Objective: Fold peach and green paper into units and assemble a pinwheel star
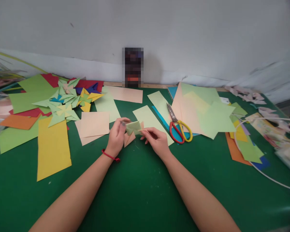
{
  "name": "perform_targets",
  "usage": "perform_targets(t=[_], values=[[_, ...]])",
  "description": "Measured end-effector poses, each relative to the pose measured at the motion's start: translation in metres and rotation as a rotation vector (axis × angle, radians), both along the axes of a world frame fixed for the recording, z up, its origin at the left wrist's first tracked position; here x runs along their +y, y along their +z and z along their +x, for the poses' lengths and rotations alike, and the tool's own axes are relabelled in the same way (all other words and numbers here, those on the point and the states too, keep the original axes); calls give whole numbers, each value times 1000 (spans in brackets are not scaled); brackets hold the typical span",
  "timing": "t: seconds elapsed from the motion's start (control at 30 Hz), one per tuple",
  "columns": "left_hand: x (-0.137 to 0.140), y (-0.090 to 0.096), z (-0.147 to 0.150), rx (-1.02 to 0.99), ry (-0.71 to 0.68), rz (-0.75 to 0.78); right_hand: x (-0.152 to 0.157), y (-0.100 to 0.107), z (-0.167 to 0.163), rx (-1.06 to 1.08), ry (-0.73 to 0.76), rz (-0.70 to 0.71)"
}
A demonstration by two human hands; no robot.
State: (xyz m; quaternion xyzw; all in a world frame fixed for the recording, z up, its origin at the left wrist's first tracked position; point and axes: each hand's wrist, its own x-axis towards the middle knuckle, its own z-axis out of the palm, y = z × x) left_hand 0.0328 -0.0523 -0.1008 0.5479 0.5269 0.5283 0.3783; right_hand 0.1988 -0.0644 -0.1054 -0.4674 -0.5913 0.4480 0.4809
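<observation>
Two forearms (78, 193); my left hand (117, 133) and right hand (158, 140) pinch one folded green paper (133, 127), long axis crosswise, ends pointing sideways.

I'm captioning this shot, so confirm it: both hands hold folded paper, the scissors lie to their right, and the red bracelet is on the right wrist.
Wrong side: the head view shows the bracelet on the left wrist. The left hand and right hand do hold folded paper, with the scissors to their right.
</observation>
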Motion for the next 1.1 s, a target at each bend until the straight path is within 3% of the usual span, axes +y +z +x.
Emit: perform_targets(t=[0.13,0.17,0.3,0.37,0.53,0.67,0.77,0.87,1.1], values=[[5,-3,-3,-306,159,66,1,-2,1,91,-241,128],[4,-3,-3,-343,94,14,1,-2,1,101,-276,157],[-1,-2,0,-374,-417,-330,0,-2,3,6,-234,265],[-2,0,2,-402,-498,-412,-1,-1,4,-89,-159,321],[0,2,4,-427,-370,-404,-2,2,3,-213,-21,346],[0,-2,8,-373,-198,-330,-3,4,1,-127,86,261],[-1,-3,11,-338,-165,-325,-3,6,2,-91,42,240],[-1,-3,11,-300,-174,-345,-1,7,4,-198,-44,275],[0,-2,9,-209,-112,-285,4,2,5,-328,-37,317]])
